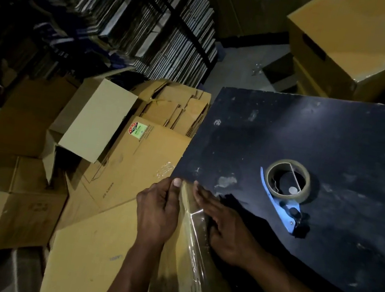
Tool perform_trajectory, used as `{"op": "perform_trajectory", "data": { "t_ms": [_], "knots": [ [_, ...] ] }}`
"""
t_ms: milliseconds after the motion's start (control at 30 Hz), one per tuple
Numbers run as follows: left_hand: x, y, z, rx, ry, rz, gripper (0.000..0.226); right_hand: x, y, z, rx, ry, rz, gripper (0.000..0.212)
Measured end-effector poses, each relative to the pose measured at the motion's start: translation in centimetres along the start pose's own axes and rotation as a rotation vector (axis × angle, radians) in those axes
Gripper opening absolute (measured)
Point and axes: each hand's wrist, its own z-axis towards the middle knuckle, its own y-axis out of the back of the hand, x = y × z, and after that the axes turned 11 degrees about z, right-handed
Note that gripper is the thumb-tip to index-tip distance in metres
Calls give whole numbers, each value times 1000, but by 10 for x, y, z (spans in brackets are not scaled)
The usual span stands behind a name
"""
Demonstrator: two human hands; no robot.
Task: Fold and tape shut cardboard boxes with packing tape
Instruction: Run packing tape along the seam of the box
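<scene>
Two hands are at work on one box [105, 253], which stands at the near left edge of the black table [336, 147]. A strip of clear tape [196, 224] runs along the box's top edge. The left hand [156, 211] holds the far corner, fingers curled over the side and thumb pressed on the tape end. The right hand [226, 228] lies flat, fingers straight, on the box's table-facing side, holding nothing.

Step in hand, by my judgement: smoothing down a laid strip over the seam and corner. The dispenser [286, 185] sits idle on the table, well apart from both hands.

Next move likely calls for firm pressure along the strip, where wrinkles show, then reaching for the dispenser should another seam need taping.
</scene>
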Motion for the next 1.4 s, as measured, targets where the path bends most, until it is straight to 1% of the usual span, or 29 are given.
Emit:
{"op": "perform_trajectory", "data": {
  "t_ms": [100,167,233,300,333,400,433,533,600,667,733,833,967,1033,1133,1200,1267,1333,1367,1400],
  "knots": [
    [-2,1,0,-13,-2,18,53,-2,7,-12,-98,49,-32,88],
    [-2,1,0,-10,1,24,53,-1,13,-8,-154,-2,-25,85],
    [-2,1,1,-10,-4,15,53,5,11,4,-134,-74,8,82],
    [-4,1,1,-9,-7,9,52,8,1,14,-89,-63,31,81],
    [-4,1,0,-12,-5,12,50,8,-5,14,-92,-53,39,80],
    [-6,2,-1,-25,5,28,48,4,-10,5,-173,-33,51,75],
    [-7,2,-2,-26,11,26,47,3,-7,1,-231,-42,62,66],
    [-6,1,-3,-15,14,5,46,17,12,0,-377,-121,106,30],
    [-5,0,-2,-11,13,5,45,41,24,17,-398,-135,234,21],
    [-5,-1,-1,-18,6,8,45,63,27,39,-305,-158,325,25],
    [-2,-2,-1,-22,1,-1,48,70,25,59,-210,-234,318,29],
    [3,-3,-2,4,26,-23,46,57,24,71,-228,-305,361,32],
    [1,-2,-2,-6,28,-15,48,33,25,74,-198,-349,528,37],
    [0,-2,-3,-3,29,-20,49,23,22,76,-201,-375,578,35],
    [3,-2,-3,-1,26,-47,50,6,18,77,-206,-376,647,27],
    [4,-3,-3,-1,34,-51,52,-3,16,76,-242,-369,675,23],
    [2,-2,-3,-2,44,-50,55,-8,14,75,-284,-364,641,17],
    [-3,0,-4,-1,55,-70,52,-8,13,69,-335,-322,536,11],
    [-5,0,-5,-3,59,-80,48,-5,13,63,-362,-281,452,17],
    [-7,1,-6,-5,61,-89,44,0,12,56,-349,-242,368,27]
  ]
}}
